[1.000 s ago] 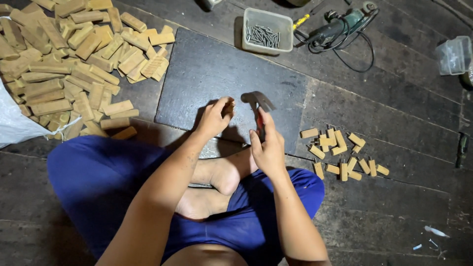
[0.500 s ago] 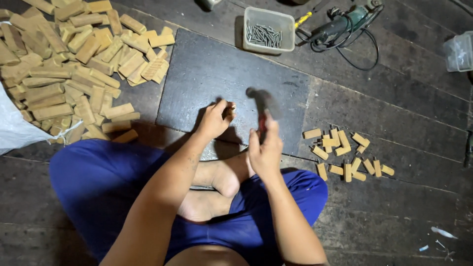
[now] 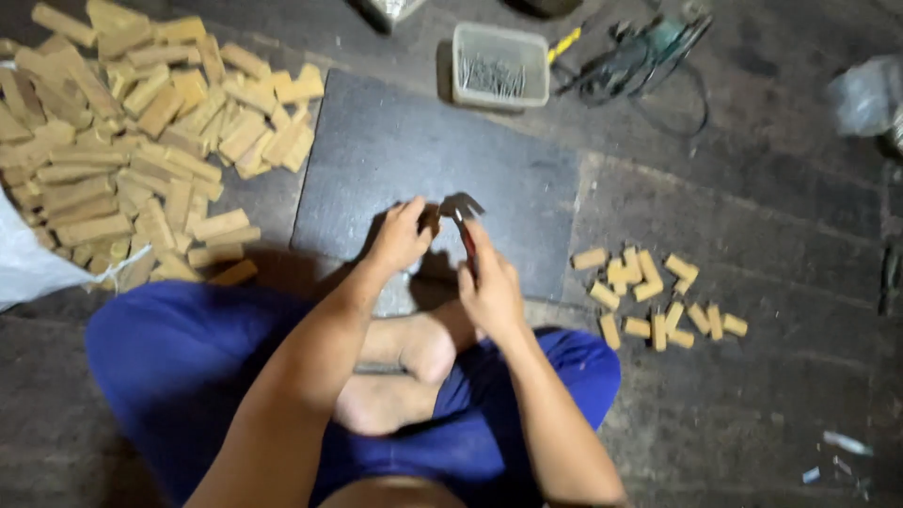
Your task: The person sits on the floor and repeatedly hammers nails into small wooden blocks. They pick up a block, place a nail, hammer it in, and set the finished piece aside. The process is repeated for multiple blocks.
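1. Right hand clenched round hammer, head low over dark mat.
2. Left hand pinching something small on mat beside hammer head; too blurred to tell what.
3. Clear tub of nails beyond mat; white bag at left edge.

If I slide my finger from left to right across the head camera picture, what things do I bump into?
White bag → big pile of wooden blocks → left hand → hammer → small group of wooden pieces → clear plastic tub.
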